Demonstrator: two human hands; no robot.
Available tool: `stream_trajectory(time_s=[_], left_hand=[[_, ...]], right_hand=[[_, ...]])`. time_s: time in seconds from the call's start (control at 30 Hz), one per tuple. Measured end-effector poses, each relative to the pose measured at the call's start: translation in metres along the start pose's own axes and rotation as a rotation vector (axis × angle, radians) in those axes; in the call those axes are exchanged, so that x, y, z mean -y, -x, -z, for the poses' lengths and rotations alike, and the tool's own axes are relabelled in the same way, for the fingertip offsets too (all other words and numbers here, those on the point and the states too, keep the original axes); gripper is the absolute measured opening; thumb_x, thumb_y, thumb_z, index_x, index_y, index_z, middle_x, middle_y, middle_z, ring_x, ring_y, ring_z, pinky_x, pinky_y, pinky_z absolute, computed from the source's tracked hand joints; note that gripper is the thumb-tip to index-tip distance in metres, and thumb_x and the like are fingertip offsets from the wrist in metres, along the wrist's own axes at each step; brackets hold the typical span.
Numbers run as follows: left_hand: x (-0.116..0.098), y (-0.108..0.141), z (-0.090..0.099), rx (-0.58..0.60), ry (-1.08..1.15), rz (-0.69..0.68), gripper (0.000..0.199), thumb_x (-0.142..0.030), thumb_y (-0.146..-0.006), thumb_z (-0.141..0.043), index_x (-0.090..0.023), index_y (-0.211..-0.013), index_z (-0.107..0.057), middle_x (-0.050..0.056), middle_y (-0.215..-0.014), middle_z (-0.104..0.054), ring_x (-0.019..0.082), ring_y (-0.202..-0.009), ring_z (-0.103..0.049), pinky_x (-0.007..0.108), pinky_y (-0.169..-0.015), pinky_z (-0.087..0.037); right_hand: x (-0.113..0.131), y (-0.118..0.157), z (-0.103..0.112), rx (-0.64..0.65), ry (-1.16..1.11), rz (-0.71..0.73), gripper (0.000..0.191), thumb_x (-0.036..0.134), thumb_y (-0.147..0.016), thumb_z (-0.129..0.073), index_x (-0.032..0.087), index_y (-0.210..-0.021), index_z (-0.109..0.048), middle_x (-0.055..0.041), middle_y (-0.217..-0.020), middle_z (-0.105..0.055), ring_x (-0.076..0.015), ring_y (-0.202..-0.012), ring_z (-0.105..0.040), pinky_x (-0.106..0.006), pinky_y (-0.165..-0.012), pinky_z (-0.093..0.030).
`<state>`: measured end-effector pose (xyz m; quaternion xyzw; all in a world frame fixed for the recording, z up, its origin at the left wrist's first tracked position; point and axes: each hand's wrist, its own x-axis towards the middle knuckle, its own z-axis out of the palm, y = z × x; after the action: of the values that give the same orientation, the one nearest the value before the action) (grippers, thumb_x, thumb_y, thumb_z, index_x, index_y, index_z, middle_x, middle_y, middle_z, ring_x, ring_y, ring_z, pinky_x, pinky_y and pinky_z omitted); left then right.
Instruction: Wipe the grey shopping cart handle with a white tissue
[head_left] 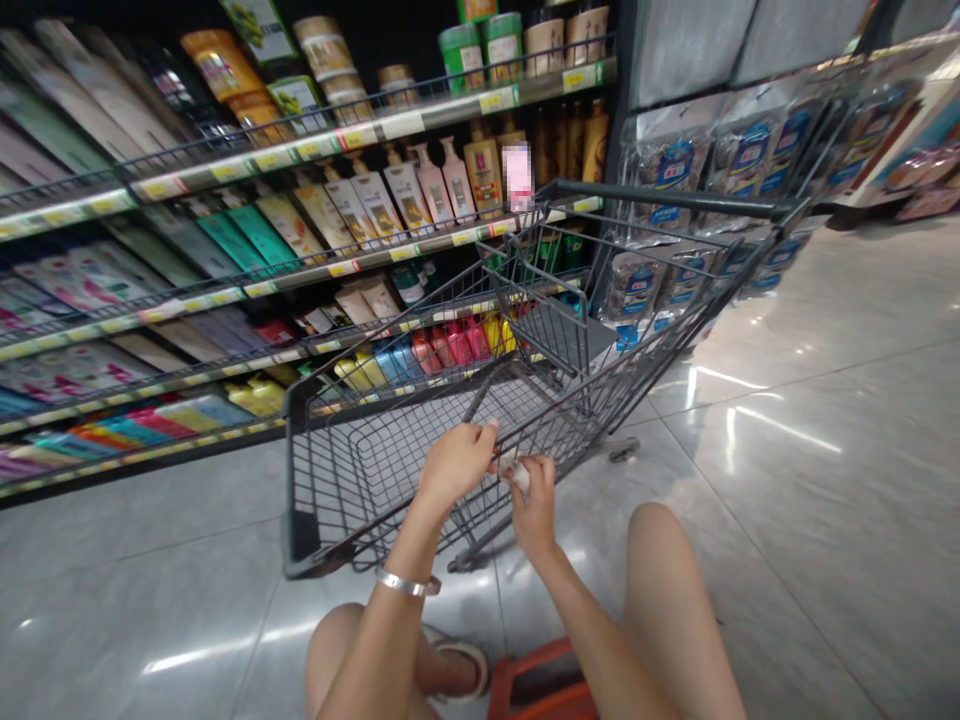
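The right hand (537,492) is closed on a pale wad (517,474) at the near side of the cart (574,340); just left of that grip, the left hand (459,458) has curled fingers, whether clamped I cannot tell. Work at this spot looks under way; what is finished or left beyond the grip does not show

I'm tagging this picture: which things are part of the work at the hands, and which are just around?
In use:
- shopping cart
- left hand, at its side rail, grip unclear
- right hand, pinching a small whitish wad

Just around:
- shelved bottles
- hanging packets
- red stool-like seat
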<state>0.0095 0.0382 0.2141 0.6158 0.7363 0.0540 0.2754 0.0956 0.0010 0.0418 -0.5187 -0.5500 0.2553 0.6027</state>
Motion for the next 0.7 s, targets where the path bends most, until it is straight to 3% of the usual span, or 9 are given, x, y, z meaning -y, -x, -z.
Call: stream_trajectory(time_s=[0.17, 0.23, 0.33, 0.5, 0.6, 0.7], left_hand=[[0.007, 0.005, 0.0, 0.036, 0.09, -0.191, 0.066, -0.068, -0.083, -0.025, -0.016, -0.073, -0.065, 0.005, -0.072, -0.07, 0.019, -0.071, -0.062, 0.026, -0.061, -0.039], [0.008, 0.008, 0.002, 0.014, 0.054, -0.226, 0.064, -0.067, -0.084, -0.025, -0.017, -0.07, -0.063, 0.004, -0.071, -0.069, 0.018, -0.068, -0.061, 0.026, -0.06, -0.037], [0.004, 0.014, 0.001, -0.05, -0.055, -0.231, 0.062, -0.063, -0.087, -0.023, -0.018, -0.069, -0.062, 0.005, -0.071, -0.068, 0.018, -0.067, -0.06, 0.025, -0.059, -0.035], [-0.017, 0.019, -0.008, -0.131, -0.208, -0.329, 0.049, -0.053, -0.09, -0.028, -0.02, -0.082, -0.064, 0.007, -0.085, -0.07, 0.021, -0.081, -0.063, 0.027, -0.065, -0.037], [-0.032, 0.016, -0.014, -0.119, -0.274, -0.369, 0.045, -0.05, -0.091, -0.031, -0.019, -0.088, -0.064, 0.009, -0.091, -0.07, 0.023, -0.088, -0.063, 0.029, -0.071, -0.039], [-0.043, 0.012, -0.018, -0.077, -0.307, -0.367, 0.046, -0.05, -0.091, -0.03, -0.018, -0.093, -0.063, 0.011, -0.09, -0.07, 0.024, -0.088, -0.064, 0.029, -0.072, -0.041]], right_hand=[[-0.013, 0.001, 0.013, 0.05, -0.046, -0.016, 0.028, 0.01, -0.07, -0.052, 0.021, -0.095, -0.059, -0.0048, -0.096, -0.052, -0.0202, -0.093, -0.053, -0.036, -0.086, -0.044], [-0.023, 0.003, 0.022, -0.043, -0.058, -0.144, 0.019, 0.014, -0.068, -0.055, 0.02, -0.085, -0.059, -0.0038, -0.089, -0.054, -0.0202, -0.088, -0.053, -0.035, -0.083, -0.045], [-0.041, 0.004, 0.037, -0.236, -0.118, -0.461, 0.016, 0.02, -0.064, -0.057, 0.02, -0.08, -0.058, -0.0008, -0.075, -0.057, -0.018, -0.073, -0.054, -0.031, -0.07, -0.047], [-0.05, -0.016, 0.053, -0.357, -0.485, -0.83, 0.037, 0.026, -0.057, -0.058, 0.019, -0.093, -0.058, 0.0029, -0.07, -0.061, -0.0138, -0.055, -0.053, -0.025, -0.047, -0.044], [-0.043, -0.035, 0.057, -0.368, -0.746, -0.891, 0.031, 0.021, -0.054, -0.057, 0.02, -0.085, -0.056, 0.0039, -0.065, -0.061, -0.0126, -0.053, -0.054, -0.024, -0.047, -0.043], [-0.035, -0.047, 0.06, -0.292, -1.049, -0.868, 0.032, 0.013, -0.049, -0.051, 0.021, -0.08, -0.053, 0.0043, -0.069, -0.062, -0.0123, -0.06, -0.059, -0.024, -0.054, -0.047]])
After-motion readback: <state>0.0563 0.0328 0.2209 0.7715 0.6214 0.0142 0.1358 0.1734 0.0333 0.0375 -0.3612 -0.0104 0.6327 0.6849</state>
